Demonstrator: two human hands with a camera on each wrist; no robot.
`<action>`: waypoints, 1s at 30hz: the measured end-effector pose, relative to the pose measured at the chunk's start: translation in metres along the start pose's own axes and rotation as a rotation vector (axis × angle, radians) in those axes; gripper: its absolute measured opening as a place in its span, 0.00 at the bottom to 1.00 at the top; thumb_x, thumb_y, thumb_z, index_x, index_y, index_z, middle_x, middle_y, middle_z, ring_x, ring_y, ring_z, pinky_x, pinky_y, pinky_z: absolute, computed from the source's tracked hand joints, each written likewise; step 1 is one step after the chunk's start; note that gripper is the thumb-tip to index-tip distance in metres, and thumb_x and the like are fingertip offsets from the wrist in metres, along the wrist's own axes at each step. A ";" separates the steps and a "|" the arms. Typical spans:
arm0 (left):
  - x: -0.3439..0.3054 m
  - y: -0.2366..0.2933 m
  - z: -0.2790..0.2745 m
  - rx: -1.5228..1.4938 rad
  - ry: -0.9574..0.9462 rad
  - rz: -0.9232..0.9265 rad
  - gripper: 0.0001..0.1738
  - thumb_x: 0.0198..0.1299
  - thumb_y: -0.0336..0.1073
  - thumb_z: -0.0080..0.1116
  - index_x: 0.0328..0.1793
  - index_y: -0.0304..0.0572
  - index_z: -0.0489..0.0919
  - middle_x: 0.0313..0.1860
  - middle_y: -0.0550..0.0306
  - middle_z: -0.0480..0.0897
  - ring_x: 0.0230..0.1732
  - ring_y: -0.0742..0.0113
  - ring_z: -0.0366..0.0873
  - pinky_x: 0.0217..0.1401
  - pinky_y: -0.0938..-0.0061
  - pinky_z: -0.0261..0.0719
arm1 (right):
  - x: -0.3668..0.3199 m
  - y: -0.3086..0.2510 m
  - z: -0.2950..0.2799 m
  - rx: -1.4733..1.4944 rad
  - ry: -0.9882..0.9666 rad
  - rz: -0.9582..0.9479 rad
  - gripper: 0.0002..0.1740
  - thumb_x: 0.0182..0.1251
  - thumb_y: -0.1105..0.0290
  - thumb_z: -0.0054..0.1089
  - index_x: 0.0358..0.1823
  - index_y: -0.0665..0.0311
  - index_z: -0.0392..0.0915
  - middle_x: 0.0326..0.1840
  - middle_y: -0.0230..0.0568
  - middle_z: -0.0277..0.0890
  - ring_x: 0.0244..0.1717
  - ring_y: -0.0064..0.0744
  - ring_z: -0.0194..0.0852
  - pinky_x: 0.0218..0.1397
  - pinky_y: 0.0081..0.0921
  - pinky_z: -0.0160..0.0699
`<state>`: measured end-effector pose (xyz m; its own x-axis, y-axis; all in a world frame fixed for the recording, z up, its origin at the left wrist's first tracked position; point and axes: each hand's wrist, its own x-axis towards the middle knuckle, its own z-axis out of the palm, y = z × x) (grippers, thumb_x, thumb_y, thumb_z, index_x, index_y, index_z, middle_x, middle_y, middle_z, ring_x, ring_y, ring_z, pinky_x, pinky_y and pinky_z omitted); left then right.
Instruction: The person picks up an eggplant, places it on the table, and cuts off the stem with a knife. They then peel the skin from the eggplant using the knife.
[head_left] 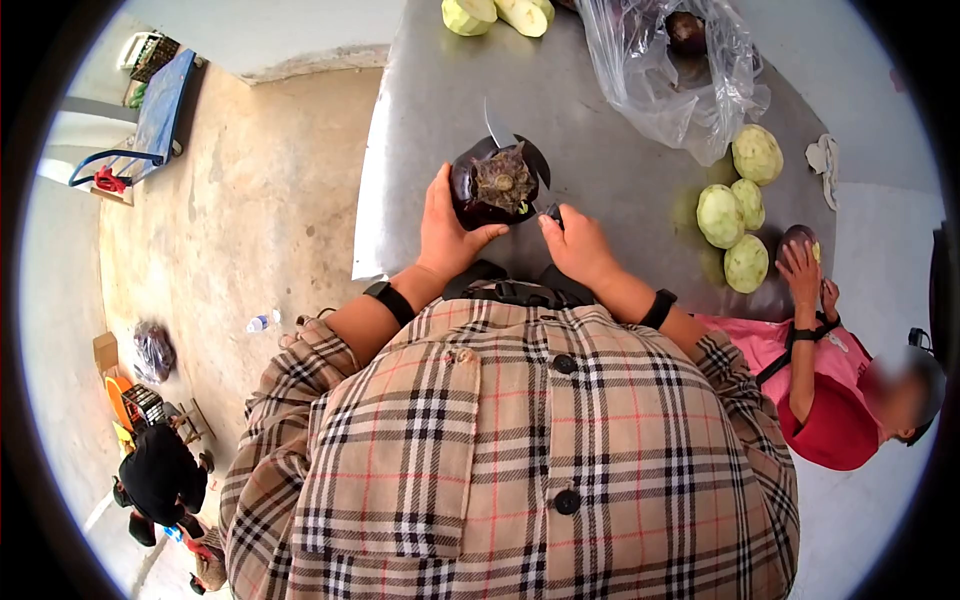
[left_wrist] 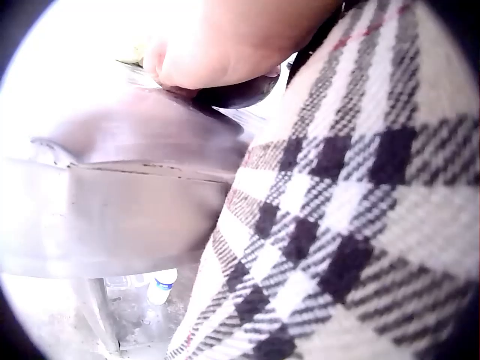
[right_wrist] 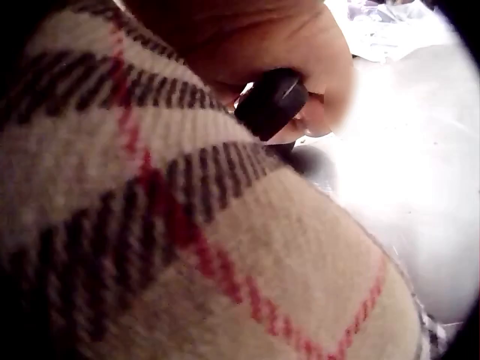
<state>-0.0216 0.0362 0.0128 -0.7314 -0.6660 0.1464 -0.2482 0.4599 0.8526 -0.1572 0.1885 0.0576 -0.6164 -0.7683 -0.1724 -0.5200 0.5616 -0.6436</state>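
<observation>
A dark purple eggplant (head_left: 464,196) stands over the near part of the metal table, its brown stem cap turned up toward the head camera. My left hand (head_left: 447,228) grips its left and near side, thumb spread along the bottom. In my right hand (head_left: 582,246) is a knife (head_left: 497,126), held by its black handle (right_wrist: 273,103). The blade lies against the eggplant, partly hidden by the cap, with its tip showing beyond the far side. In the left wrist view, part of the eggplant (left_wrist: 244,94) shows under the hand.
Several peeled pale green vegetables (head_left: 720,216) lie on the metal table (head_left: 620,190) to the right, others (head_left: 468,14) at the far edge. A clear plastic bag (head_left: 650,80) holds dark produce. At right, another person (head_left: 800,290) handles an eggplant. A blue cart (head_left: 160,105) stands left.
</observation>
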 end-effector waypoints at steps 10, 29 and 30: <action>-0.008 0.003 0.017 -0.004 0.069 -0.035 0.64 0.34 0.42 0.80 0.72 0.27 0.47 0.66 0.33 0.59 0.67 0.38 0.58 0.69 0.58 0.62 | 0.001 -0.002 0.019 0.135 0.049 0.079 0.20 0.65 0.57 0.53 0.28 0.70 0.70 0.27 0.65 0.74 0.32 0.67 0.73 0.33 0.52 0.71; -0.022 -0.004 0.024 -0.015 0.006 -0.028 0.56 0.51 0.40 0.67 0.74 0.26 0.39 0.68 0.27 0.54 0.69 0.32 0.54 0.70 0.57 0.58 | 0.009 -0.004 0.049 0.448 0.076 0.178 0.20 0.65 0.58 0.54 0.26 0.70 0.73 0.22 0.58 0.75 0.28 0.60 0.76 0.32 0.46 0.72; -0.023 -0.003 0.024 -0.026 0.002 -0.037 0.56 0.52 0.40 0.67 0.74 0.26 0.39 0.68 0.27 0.54 0.69 0.33 0.55 0.70 0.57 0.59 | 0.009 -0.005 0.050 0.465 0.074 0.175 0.19 0.67 0.59 0.53 0.26 0.69 0.72 0.18 0.50 0.73 0.22 0.47 0.72 0.26 0.39 0.69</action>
<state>-0.0192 0.0639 -0.0055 -0.7209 -0.6834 0.1150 -0.2585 0.4192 0.8703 -0.1305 0.1639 0.0218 -0.7196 -0.6418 -0.2652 -0.0971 0.4711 -0.8767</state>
